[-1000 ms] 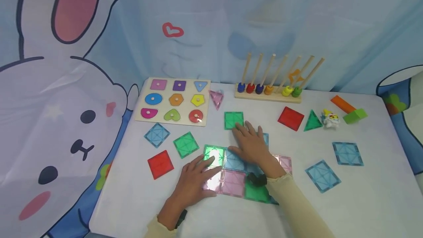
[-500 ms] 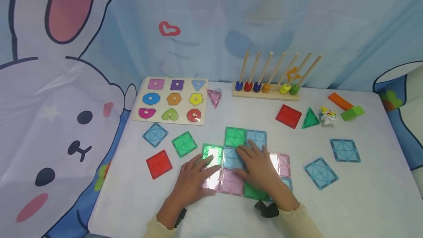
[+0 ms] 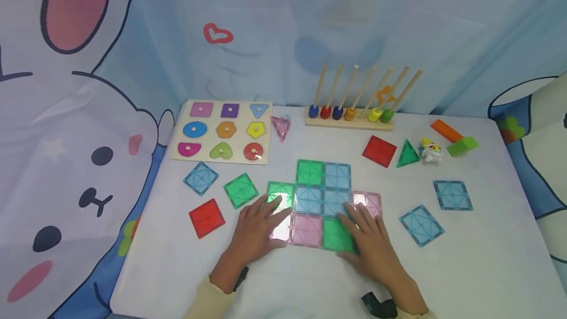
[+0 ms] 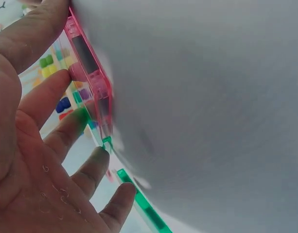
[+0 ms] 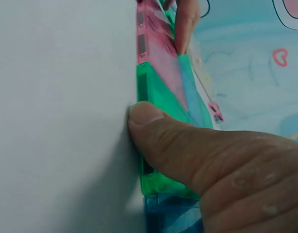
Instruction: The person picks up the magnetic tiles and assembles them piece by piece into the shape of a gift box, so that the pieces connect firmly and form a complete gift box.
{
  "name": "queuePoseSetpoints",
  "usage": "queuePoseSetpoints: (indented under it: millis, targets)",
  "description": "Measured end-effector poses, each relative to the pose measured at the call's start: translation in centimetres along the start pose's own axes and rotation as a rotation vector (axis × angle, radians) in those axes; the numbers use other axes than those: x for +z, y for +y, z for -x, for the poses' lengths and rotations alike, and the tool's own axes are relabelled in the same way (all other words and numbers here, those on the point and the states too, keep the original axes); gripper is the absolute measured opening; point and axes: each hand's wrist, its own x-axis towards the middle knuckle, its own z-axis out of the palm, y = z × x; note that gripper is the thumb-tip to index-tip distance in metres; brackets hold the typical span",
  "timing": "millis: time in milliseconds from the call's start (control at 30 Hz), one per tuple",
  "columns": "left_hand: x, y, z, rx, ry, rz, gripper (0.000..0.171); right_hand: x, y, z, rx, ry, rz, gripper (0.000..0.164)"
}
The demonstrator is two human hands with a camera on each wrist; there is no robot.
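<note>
Translucent square magnetic tiles lie flat, edge to edge, as one block in the head view. Its far row has a green tile [image 3: 309,172] and a blue tile [image 3: 337,176]. Below come more blue, green and pink tiles. My left hand [image 3: 254,230] spreads its fingers over the left end, touching the left green tile [image 3: 275,190] and the pink tile beside it. My right hand [image 3: 372,245] rests its fingers at the block's right part, partly hiding tiles there. In the right wrist view its thumb [image 5: 153,119] presses the near edge of a green tile [image 5: 161,92].
Loose tiles lie around: a red tile [image 3: 206,218], a green tile [image 3: 241,190] and several blue ones. At the back are a shape puzzle board [image 3: 223,156], a wooden peg stand [image 3: 350,123] and a pink triangular piece [image 3: 281,127]. A small figurine [image 3: 430,151] and blocks stand right.
The far green tile, apart from the block at first, has come toward me and now adjoins the block. My right hand has drawn back from it to the near right side; my left hand stays.
</note>
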Motion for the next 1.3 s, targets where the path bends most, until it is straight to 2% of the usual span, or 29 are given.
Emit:
queuePoseSetpoints:
  millis: [133,233,300,433,533,733,800,867,967,1067,1133,1200,1300]
  targets:
    - [-0.2,-0.3,-1.1,-0.009,-0.025,-0.061,0.086,-0.6,0.9,-0.6,0.056,0.060,-0.040,0.093]
    - [-0.3,-0.3,-1.9,-0.006,-0.039,-0.082,0.086,-1.8,2.9,-0.4,0.178,0.147,-0.046,0.091]
    - [-0.4,-0.3,-2.2,-0.013,-0.050,-0.088,0.086,-2.5,4.6,0.1,0.298,0.182,-0.037,0.093]
    - [-0.4,0.0,-2.1,-0.031,-0.071,-0.083,0.086,-3.1,8.0,2.3,0.523,0.112,0.000,0.102]
    - [-0.5,0.1,-2.1,-0.019,-0.058,-0.064,0.085,-2.9,9.4,4.1,0.576,0.078,0.006,0.099]
    - [-0.7,0.3,-2.3,-0.016,-0.015,-0.016,0.084,-2.7,10.1,5.0,0.540,0.184,0.032,0.081]
    - [-0.7,0.4,-2.3,-0.016,-0.021,-0.008,0.084,-3.1,9.7,5.2,0.542,0.192,0.028,0.079]
    - [-0.5,0.4,-2.2,-0.012,-0.033,0.002,0.083,-3.5,8.6,5.2,0.500,0.201,0.004,0.076]
    - [-0.5,0.3,-2.2,-0.005,-0.041,0.001,0.083,-3.9,5.5,5.0,0.319,0.199,-0.058,0.070]
    - [-0.7,0.0,-2.2,-0.028,-0.028,-0.007,0.084,-3.2,1.7,4.2,0.063,0.122,-0.106,0.062]
    - [-0.7,-0.1,-2.1,-0.041,-0.021,-0.011,0.084,-2.4,-0.6,3.7,-0.063,0.052,-0.128,0.059]
    - [-0.7,-0.2,-2.1,-0.039,-0.019,-0.008,0.084,-1.6,-2.1,3.6,-0.123,0.008,-0.126,0.056]
    - [-0.5,-0.1,-2.1,-0.024,-0.029,-0.008,0.084,-0.7,-3.1,3.9,-0.139,0.005,-0.108,0.055]
